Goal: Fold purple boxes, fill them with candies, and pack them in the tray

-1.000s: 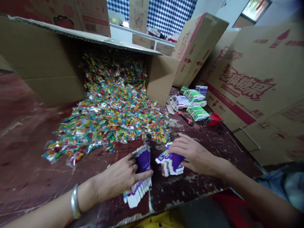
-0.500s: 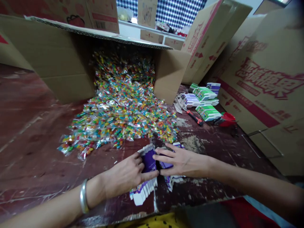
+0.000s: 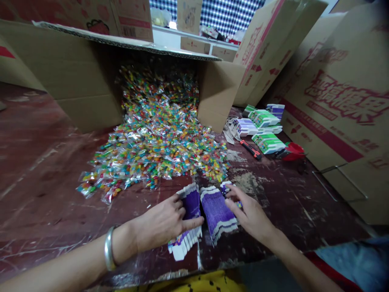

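The left hand [image 3: 168, 219] is closed over the left stack [image 3: 191, 202] of flat purple cartons, its fingers bent at the upper end and its thumb laid across the middle; a silver bracelet [image 3: 109, 248] circles that wrist. The right hand [image 3: 247, 211] has its thumb and fingers apart at the right edge of the right stack [image 3: 218, 209], which lies fanned just beside the other; whether its fingertips touch the cartons is hard to tell. Both stacks lie on the worn dark-red table [image 3: 282, 211], near its front edge. Beyond them, clear bags of colourful candy [image 3: 161, 150] spill from a cardboard box [image 3: 219, 95] lying open toward the hands. To the right of the candy are a red-and-black knife [image 3: 251, 150], more green and purple cartons [image 3: 269, 144] and a red object [image 3: 294, 151]. Large printed boxes [image 3: 343, 97] stand farther right.
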A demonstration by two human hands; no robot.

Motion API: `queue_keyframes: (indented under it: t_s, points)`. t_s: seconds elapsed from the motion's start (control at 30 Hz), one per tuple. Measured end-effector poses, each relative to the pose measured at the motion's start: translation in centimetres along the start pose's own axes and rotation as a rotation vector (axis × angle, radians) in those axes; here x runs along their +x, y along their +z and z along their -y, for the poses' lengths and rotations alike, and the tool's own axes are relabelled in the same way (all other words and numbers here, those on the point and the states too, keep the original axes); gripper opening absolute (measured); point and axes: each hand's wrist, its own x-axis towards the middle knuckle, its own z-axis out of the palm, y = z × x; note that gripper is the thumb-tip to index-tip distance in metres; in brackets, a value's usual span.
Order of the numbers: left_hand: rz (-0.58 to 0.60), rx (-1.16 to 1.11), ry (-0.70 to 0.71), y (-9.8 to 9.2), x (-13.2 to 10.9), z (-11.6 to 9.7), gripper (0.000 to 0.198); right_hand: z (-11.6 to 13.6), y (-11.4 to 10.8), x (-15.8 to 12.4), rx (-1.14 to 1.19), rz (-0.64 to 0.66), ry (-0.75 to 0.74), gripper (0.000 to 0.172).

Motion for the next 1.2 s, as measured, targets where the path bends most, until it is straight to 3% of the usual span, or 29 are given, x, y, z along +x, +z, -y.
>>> queue_keyframes:
  t_s: [0.2,0.33,0.53,0.8,0.93,1.2]
  points:
    - [0.055,0.013,-0.011,0.1,0.0,-0.1,0.061,3.0,0.7,-2.4,-0.159,0.127,0.058,0.092]
    - [0.059,0.015,-0.02,0.4,-0.4,-0.1,0.067,4.7,2.4,-3.7,-0.218,0.131,0.086,0.106]
    - [0.109,0.003,-0.031,0.5,-0.5,-0.1,0.077,5.3,4.6,-4.2,-0.241,0.075,0.115,0.093]
    - [0.09,0.008,-0.043,0.8,-0.8,-0.3,0.079,3.9,4.1,-4.0,-0.145,0.121,0.075,0.083]
    - [0.069,0.014,-0.052,0.8,-0.8,-0.3,0.08,3.5,4.7,-3.9,-0.096,0.057,0.083,0.077]
    - [0.097,0.046,-0.046,1.1,-0.8,-0.4,0.087,3.7,6.3,-3.6,-0.032,-0.03,0.085,0.082]
